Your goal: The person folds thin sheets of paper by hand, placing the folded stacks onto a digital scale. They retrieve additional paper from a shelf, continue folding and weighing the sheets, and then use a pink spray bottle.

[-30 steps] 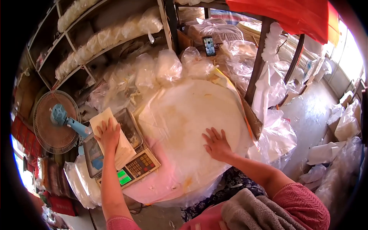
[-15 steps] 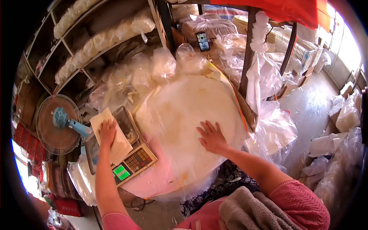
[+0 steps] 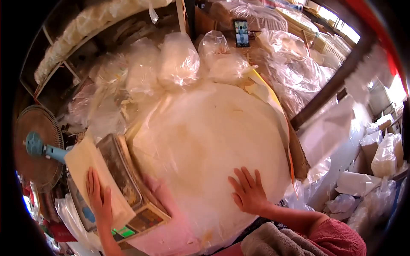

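Observation:
My left hand lies flat with its fingers stretched on a pale, flat stack of sheets. That stack rests slanted across a digital scale with a lit green display. On the wide, round, whitish surface, my right hand is spread palm down, fingers apart, holding nothing. Clear plastic covers the near part of this surface, over something pink at its lower left.
Filled plastic bags line the far side. A fan stands at the left, below a shelf. A phone stands upright at the back. A dark post slants at the right, with bags and boxes beyond.
The view has moved closer and tilted. The sheets and my left hand sit further left on the scale, uncovering more of its tray. My right hand is still spread on the round surface.

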{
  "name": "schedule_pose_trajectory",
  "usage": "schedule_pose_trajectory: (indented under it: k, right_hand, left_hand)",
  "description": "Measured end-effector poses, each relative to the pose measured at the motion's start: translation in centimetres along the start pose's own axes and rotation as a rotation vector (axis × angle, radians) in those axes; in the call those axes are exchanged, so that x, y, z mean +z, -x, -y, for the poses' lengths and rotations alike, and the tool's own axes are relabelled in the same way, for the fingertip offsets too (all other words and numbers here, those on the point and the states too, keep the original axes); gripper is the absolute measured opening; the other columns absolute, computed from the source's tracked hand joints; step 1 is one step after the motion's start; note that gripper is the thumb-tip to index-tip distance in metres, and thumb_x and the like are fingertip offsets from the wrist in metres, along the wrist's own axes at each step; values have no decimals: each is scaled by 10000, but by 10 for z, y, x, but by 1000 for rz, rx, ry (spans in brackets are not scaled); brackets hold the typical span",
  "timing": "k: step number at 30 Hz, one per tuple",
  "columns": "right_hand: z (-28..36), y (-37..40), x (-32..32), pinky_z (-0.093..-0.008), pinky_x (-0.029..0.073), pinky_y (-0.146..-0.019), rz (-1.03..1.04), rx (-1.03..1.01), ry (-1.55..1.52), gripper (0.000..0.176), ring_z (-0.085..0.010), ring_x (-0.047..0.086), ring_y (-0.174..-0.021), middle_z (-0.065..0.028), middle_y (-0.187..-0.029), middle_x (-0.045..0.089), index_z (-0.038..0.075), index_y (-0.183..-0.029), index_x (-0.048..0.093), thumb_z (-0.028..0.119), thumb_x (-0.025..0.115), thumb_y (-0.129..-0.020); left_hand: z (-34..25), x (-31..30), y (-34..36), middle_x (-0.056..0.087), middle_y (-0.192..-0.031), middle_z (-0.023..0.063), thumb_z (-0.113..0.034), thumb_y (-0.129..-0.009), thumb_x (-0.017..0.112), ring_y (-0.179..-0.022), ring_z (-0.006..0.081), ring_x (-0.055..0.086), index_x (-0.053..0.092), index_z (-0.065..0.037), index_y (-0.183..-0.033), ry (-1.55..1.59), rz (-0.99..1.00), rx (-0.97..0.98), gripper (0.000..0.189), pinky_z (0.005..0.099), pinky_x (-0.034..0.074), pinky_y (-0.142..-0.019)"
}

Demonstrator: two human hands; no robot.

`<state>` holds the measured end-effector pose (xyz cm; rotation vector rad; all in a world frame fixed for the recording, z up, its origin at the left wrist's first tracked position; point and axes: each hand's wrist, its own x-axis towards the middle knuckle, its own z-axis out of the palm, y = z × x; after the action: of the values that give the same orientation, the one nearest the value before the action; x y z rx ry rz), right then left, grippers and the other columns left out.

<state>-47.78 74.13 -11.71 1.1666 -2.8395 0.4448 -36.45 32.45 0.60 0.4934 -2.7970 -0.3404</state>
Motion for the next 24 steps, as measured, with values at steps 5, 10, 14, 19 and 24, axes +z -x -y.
schedule_pose_trajectory:
  k: [5,10,14,19,24]
  right_hand:
    - [-2,-8,-1,-628,219,-1016,52,29,8,513,-366,305,-1320,-184,-1431,330,71,-1329,434,296,467,-869]
    - [8,-11,-3,-659,156,-1037,148,101,-82,525,-419,244,-1336,-213,-1429,300,68,-1326,413,257,484,-842]
    - [-1,-5,13,-642,62,-1065,277,42,47,628,-422,99,-1392,-216,-1502,143,91,-1428,253,242,474,-860]
    - [9,-21,-15,-568,182,-1079,532,76,181,766,-379,81,-1406,-201,-1519,98,108,-1451,217,202,601,-794]
    - [35,-32,-40,-416,421,-942,808,167,2,415,-360,502,-1129,-210,-1233,512,60,-1207,527,222,555,-826]
  left_hand:
    - [-15,-5,-8,270,-1474,207,-281,-920,416,-1369,377,228,291,37,-1406,-13,53,-21,594,457,130,-1119]
    - [6,-3,-1,271,-1458,245,-374,-903,436,-1356,404,244,315,47,-1390,-63,21,48,655,483,153,-1112]
    - [0,-2,-6,347,-1401,252,-414,-899,481,-1302,416,320,364,66,-1345,11,-128,36,666,499,221,-1085]
    - [3,-2,-1,333,-1410,231,-422,-861,550,-1329,395,274,362,65,-1333,228,-156,-56,704,484,194,-1105]
    - [-4,-95,22,355,-1413,162,-182,-808,613,-1333,374,290,426,-19,-1300,412,-208,-17,551,487,250,-1081]
